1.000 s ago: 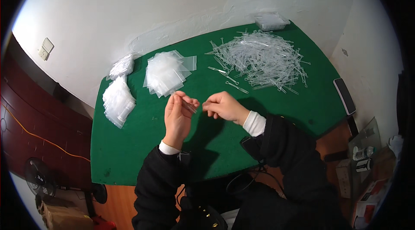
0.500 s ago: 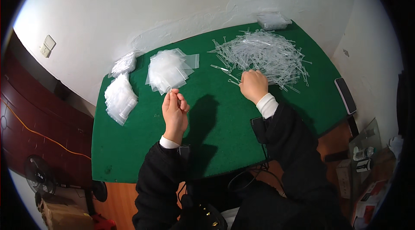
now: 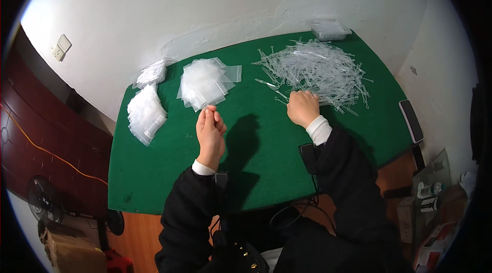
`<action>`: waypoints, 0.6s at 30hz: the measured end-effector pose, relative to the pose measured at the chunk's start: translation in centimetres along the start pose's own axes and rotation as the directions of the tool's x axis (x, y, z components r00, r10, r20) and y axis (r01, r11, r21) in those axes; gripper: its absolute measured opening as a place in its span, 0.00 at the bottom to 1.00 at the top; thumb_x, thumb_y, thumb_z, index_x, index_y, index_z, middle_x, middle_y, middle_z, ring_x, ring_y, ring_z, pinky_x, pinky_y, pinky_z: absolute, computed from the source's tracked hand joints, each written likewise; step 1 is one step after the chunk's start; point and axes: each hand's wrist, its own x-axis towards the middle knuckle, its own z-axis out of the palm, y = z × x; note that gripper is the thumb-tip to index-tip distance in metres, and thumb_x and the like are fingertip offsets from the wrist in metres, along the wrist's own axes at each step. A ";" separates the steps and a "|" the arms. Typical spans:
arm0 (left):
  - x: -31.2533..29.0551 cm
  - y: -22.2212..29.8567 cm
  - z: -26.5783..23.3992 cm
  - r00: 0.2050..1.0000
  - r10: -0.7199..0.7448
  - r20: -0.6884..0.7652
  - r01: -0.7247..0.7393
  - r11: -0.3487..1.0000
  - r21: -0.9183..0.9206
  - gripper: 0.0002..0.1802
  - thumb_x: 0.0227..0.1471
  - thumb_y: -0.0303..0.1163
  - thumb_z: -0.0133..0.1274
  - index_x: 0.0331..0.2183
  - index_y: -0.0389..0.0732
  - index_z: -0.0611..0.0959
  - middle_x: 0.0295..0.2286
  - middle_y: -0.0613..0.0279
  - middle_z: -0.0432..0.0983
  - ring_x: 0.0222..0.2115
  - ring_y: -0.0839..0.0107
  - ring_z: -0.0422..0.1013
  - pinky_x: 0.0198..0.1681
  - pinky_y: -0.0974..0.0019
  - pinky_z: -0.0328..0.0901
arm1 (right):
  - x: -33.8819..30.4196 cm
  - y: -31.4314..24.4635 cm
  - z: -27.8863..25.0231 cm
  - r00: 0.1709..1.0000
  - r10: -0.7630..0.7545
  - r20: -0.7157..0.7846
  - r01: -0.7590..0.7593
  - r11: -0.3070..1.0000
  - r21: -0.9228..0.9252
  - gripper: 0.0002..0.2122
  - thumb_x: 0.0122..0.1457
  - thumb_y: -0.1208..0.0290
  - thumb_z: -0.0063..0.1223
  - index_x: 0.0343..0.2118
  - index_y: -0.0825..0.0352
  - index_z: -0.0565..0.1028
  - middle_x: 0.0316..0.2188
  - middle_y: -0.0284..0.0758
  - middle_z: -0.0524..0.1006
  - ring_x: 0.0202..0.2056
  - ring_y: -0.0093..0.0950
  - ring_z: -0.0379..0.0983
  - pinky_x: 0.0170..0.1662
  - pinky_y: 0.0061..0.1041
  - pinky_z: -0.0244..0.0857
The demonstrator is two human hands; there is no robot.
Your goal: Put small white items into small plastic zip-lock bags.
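My left hand (image 3: 210, 132) is raised over the table in a pinch, with the tip of a thin clear plastic stick (image 3: 206, 104) showing above the fingers. Just beyond it lies a fanned stack of clear zip bags (image 3: 204, 81). My right hand (image 3: 303, 108) rests at the near left edge of a large heap of clear plastic sticks (image 3: 323, 70), several with small looped ends. Its fingers are bent down and pressed together; what they grip is hidden. A few loose sticks (image 3: 271, 87) lie left of that hand.
The table has a green cover (image 3: 277, 170). At left lie a pile of filled small bags (image 3: 146, 114) and a bagged bundle (image 3: 152, 73). A clear plastic box (image 3: 330, 30) stands at the back right corner, and a phone-like device (image 3: 411, 121) at the right edge.
The view has shifted slightly. My right hand has drawn a little toward me at the heap's edge, its fingers still bent. My left hand keeps its pinch near the zip bags.
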 end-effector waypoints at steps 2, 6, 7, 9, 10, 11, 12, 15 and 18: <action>0.0 0.0 -0.1 1.000 0.003 -0.001 -0.003 1.000 0.000 0.09 0.58 0.36 0.37 0.33 0.43 0.70 0.19 0.74 0.59 0.14 0.84 0.48 0.17 0.79 0.45 | 0.1 -0.1 0.2 1.000 -0.009 -0.005 0.009 1.000 -0.003 0.04 0.44 0.72 0.47 0.21 0.65 0.73 0.23 0.36 0.75 0.32 0.37 0.70 0.36 0.38 0.60; 0.1 0.0 -0.1 1.000 0.005 0.013 -0.005 1.000 0.008 0.09 0.58 0.36 0.37 0.33 0.43 0.70 0.18 0.74 0.59 0.15 0.84 0.48 0.17 0.79 0.44 | 0.4 -0.5 -0.2 0.993 -0.037 -0.113 0.050 0.992 0.117 0.05 0.49 0.70 0.48 0.23 0.66 0.70 0.22 0.39 0.74 0.30 0.38 0.70 0.33 0.38 0.61; 0.1 0.0 -0.2 1.000 0.010 0.023 -0.010 1.000 0.015 0.09 0.58 0.35 0.37 0.33 0.43 0.70 0.18 0.74 0.59 0.15 0.84 0.48 0.17 0.79 0.44 | 0.4 -0.7 -0.3 0.994 -0.034 -0.103 0.056 0.976 0.212 0.06 0.50 0.70 0.46 0.24 0.67 0.69 0.22 0.39 0.74 0.29 0.39 0.70 0.32 0.38 0.61; 0.1 0.0 0.0 0.999 0.014 0.035 -0.015 1.000 0.021 0.09 0.58 0.35 0.37 0.33 0.43 0.70 0.18 0.74 0.58 0.15 0.85 0.47 0.17 0.79 0.44 | 0.5 -1.2 -1.0 0.996 -0.029 -0.087 0.061 0.917 0.393 0.06 0.54 0.69 0.44 0.27 0.67 0.65 0.22 0.40 0.73 0.27 0.40 0.69 0.30 0.38 0.60; 0.1 0.0 0.0 0.999 0.019 0.037 -0.020 1.000 0.023 0.09 0.58 0.35 0.37 0.33 0.43 0.70 0.18 0.74 0.59 0.15 0.85 0.48 0.17 0.79 0.44 | 0.5 -1.3 -1.2 0.996 -0.029 -0.086 0.060 0.918 0.393 0.06 0.54 0.69 0.44 0.27 0.67 0.65 0.22 0.40 0.73 0.27 0.40 0.69 0.30 0.38 0.60; 0.1 0.0 0.1 0.999 0.025 0.039 -0.026 0.999 0.024 0.09 0.58 0.35 0.37 0.33 0.43 0.70 0.18 0.74 0.59 0.15 0.85 0.48 0.18 0.79 0.44 | 0.6 -1.4 -1.3 0.998 -0.013 -0.067 0.040 0.903 0.427 0.06 0.54 0.70 0.43 0.28 0.67 0.64 0.22 0.41 0.72 0.26 0.41 0.69 0.29 0.37 0.60; 0.1 0.1 0.2 0.999 0.030 0.042 -0.032 0.999 0.026 0.09 0.58 0.35 0.37 0.33 0.43 0.70 0.19 0.74 0.59 0.15 0.85 0.48 0.18 0.79 0.44 | 0.7 -1.5 -1.5 0.999 0.001 -0.047 0.020 0.888 0.460 0.05 0.55 0.71 0.42 0.29 0.67 0.64 0.22 0.41 0.72 0.26 0.41 0.69 0.29 0.37 0.60; 0.1 0.0 0.1 0.999 0.025 0.037 -0.026 0.999 0.023 0.09 0.58 0.35 0.36 0.33 0.43 0.70 0.19 0.74 0.59 0.15 0.85 0.48 0.18 0.79 0.44 | 0.8 -1.6 -1.0 0.998 -0.008 -0.064 0.041 0.841 0.539 0.04 0.55 0.73 0.41 0.31 0.67 0.63 0.21 0.41 0.71 0.25 0.41 0.69 0.28 0.36 0.60; -0.1 0.4 0.2 0.999 0.013 0.043 -0.013 1.000 0.006 0.10 0.58 0.35 0.36 0.34 0.42 0.70 0.19 0.73 0.59 0.15 0.84 0.48 0.18 0.79 0.45 | 0.9 -1.7 -0.8 0.987 -0.044 -0.154 0.131 0.775 0.618 0.05 0.55 0.75 0.40 0.33 0.68 0.63 0.19 0.40 0.70 0.24 0.40 0.69 0.28 0.34 0.60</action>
